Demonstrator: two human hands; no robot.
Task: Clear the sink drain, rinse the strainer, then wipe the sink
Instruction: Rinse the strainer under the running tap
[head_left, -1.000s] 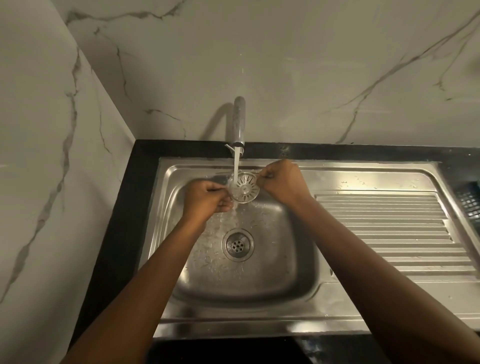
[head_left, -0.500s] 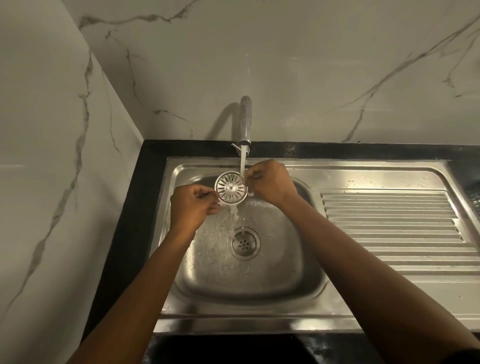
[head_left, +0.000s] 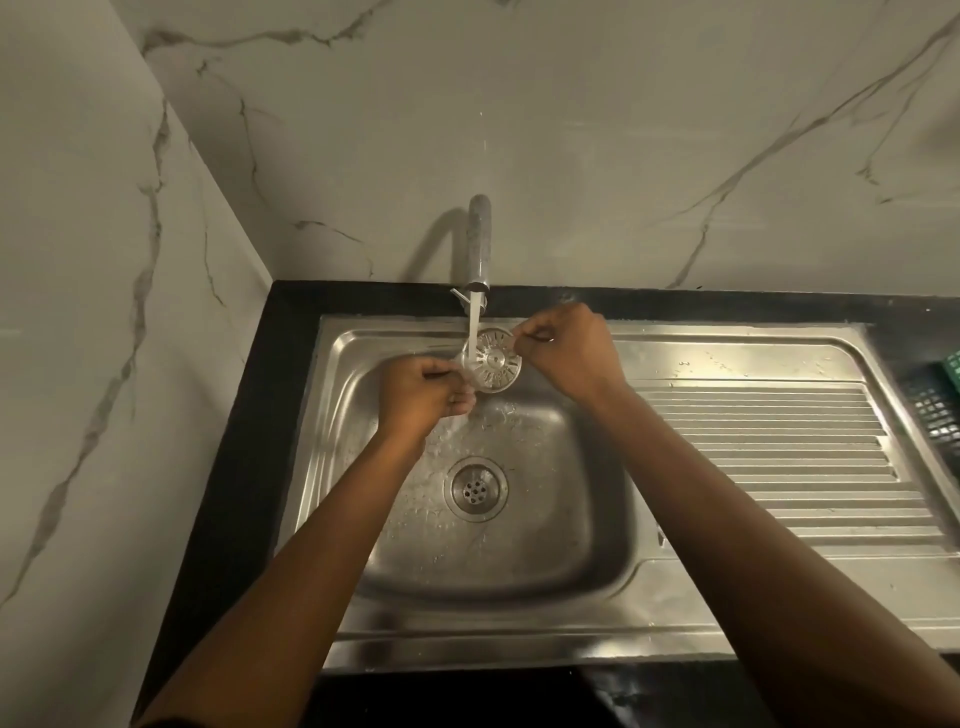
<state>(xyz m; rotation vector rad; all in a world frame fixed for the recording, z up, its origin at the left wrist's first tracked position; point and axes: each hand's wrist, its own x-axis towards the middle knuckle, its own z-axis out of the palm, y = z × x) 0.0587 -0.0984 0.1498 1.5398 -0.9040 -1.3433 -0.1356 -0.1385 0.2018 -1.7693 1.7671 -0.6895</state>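
Strainer (head_left: 493, 359) rinsing is the step in hand, seen from the head view. The left hand (head_left: 421, 397) pinches the strainer's near-left rim in a closed grip, and the right hand (head_left: 569, 348) pinches its far-right rim the same way, holding it tilted above the far side of the sink (head_left: 519, 571). Water (head_left: 472, 332) from the tap (head_left: 479, 244) strikes the left part of the disc. To rinse well, I judge the disc should turn under the stream so every slot flushes, staying over the open drain (head_left: 475, 488); wet metal may slip.
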